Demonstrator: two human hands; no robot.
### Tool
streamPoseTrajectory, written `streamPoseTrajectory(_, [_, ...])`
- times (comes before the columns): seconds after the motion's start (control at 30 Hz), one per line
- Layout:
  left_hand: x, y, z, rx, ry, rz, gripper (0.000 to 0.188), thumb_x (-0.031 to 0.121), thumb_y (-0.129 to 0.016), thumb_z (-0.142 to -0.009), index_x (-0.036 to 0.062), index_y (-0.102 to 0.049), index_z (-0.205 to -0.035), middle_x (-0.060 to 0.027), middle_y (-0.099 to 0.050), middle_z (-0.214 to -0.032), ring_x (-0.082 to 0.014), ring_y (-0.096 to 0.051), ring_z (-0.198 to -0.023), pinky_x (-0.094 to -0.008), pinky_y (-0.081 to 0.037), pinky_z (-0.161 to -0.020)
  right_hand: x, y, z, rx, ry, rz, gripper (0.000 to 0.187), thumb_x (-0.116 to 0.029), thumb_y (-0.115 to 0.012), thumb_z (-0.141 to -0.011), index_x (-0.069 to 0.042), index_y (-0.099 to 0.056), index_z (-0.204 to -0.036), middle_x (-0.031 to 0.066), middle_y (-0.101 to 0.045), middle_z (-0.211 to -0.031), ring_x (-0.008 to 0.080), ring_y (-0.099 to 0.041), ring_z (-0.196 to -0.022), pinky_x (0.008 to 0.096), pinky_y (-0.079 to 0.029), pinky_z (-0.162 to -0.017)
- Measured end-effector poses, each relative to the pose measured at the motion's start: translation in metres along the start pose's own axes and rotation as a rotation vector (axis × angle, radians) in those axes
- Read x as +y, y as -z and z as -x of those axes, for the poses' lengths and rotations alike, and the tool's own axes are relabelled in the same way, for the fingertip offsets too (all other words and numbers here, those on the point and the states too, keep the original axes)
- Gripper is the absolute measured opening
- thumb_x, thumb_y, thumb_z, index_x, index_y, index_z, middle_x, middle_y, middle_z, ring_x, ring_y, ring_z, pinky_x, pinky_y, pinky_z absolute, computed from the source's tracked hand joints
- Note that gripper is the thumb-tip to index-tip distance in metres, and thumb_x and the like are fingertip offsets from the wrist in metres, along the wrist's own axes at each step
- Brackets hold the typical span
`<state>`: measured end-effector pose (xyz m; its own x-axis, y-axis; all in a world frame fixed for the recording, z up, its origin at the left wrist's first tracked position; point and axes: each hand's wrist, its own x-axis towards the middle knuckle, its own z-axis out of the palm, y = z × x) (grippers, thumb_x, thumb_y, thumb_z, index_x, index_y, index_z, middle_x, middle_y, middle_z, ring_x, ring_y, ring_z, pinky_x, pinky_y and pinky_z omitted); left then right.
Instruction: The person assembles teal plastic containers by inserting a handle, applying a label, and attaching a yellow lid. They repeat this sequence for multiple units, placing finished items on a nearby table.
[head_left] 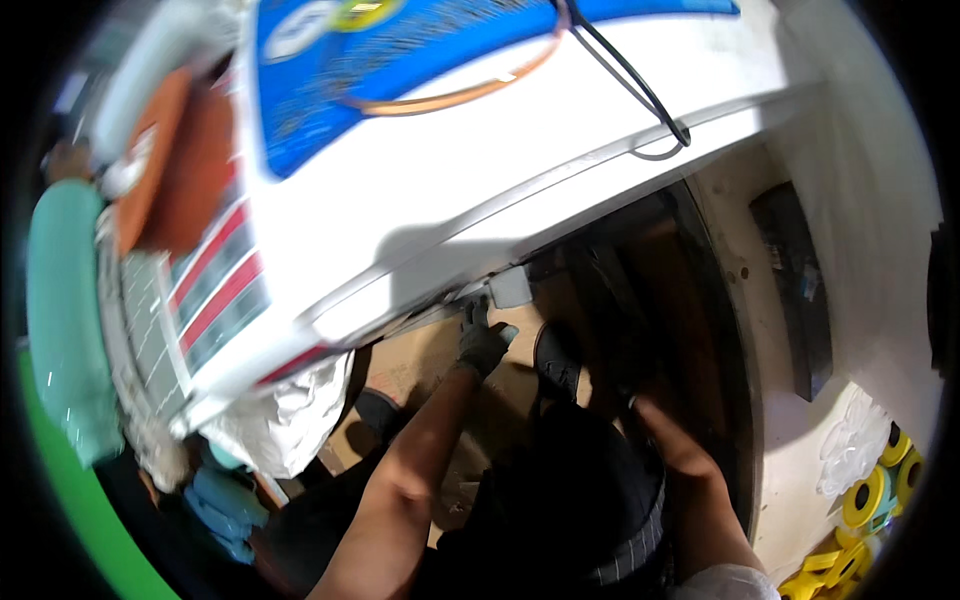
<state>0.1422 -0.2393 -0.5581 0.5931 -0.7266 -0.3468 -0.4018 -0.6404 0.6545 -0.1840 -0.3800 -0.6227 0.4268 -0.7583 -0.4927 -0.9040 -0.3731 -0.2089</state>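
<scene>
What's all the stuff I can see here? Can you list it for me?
Table: one, white, tilted across the upper middle.
Printed sheet: one, blue, on the table top.
Cables: two, one black and one orange, looped over the table.
Small block: one, white, under the table edge.
Tape rolls: several, yellow, lower right corner.
Bag: one, white, crumpled, below the table at left.
Padded shape: one, green, far left.
Left hand: dark glove, reaching up to the table's underside beside the block.
Right hand: hidden in the dark under the table; grip cannot be told.
</scene>
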Motion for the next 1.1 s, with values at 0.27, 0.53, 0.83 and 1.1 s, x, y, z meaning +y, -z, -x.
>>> streamPoseTrajectory(0.27, [0.132,0.143,0.198,0.502,0.189,0.512,0.071,0.028,-0.077,-0.095,-0.0065,-0.044,-0.148,-0.0238,-0.054,-0.141,-0.0324,-0.057,-0.125,-0.0431,-0.050,-0.104,-0.075,0.203,0.094,0.289,0.099,-0.607,0.051,-0.034,-0.065,-0.104,0.001,-0.060,-0.141,0.0234,-0.063,-0.140,0.0318,-0.060,-0.126,0.0410,-0.049,-0.106])
streamPoseTrajectory(0.53, [0.109,0.271,0.473,1.117,-0.241,-0.042,0.053,0.018,-0.080,-0.086,-0.0007,-0.060,-0.131,-0.0225,-0.062,-0.132,-0.0394,-0.062,-0.120,-0.0484,-0.051,-0.103,-0.143,0.338,0.281,0.645,0.871,-0.626,0.041,-0.012,-0.055,-0.109,0.003,-0.051,-0.148,0.0157,-0.058,-0.147,0.0252,-0.056,-0.129,0.0335,-0.047,-0.107])
streamPoseTrajectory(0.83, [-0.181,0.224,0.626,0.858,0.972,-0.381,0.059,0.055,-0.067,-0.091,0.0067,-0.060,-0.124,-0.0159,-0.055,-0.139,-0.0379,-0.050,-0.129,-0.0499,-0.040,-0.105,-0.203,0.334,0.410,0.374,0.929,-0.606,0.031,-0.008,-0.069,-0.103,0.008,-0.066,-0.129,0.0183,-0.070,-0.128,0.0259,-0.065,-0.113,0.0348,-0.050,-0.105])
streamPoseTrajectory(1.1, [-0.403,0.179,0.673,0.159,1.107,-0.532,0.030,0.030,-0.057,-0.098,0.0261,-0.068,-0.126,-0.0055,-0.065,-0.130,-0.0309,-0.058,-0.123,-0.0607,-0.039,-0.105,-0.232,0.324,0.412,0.098,1.000,-0.512,0.025,-0.002,-0.065,-0.102,0.004,-0.067,-0.126,0.0122,-0.071,-0.126,0.0222,-0.065,-0.113,0.0332,-0.050,-0.103])
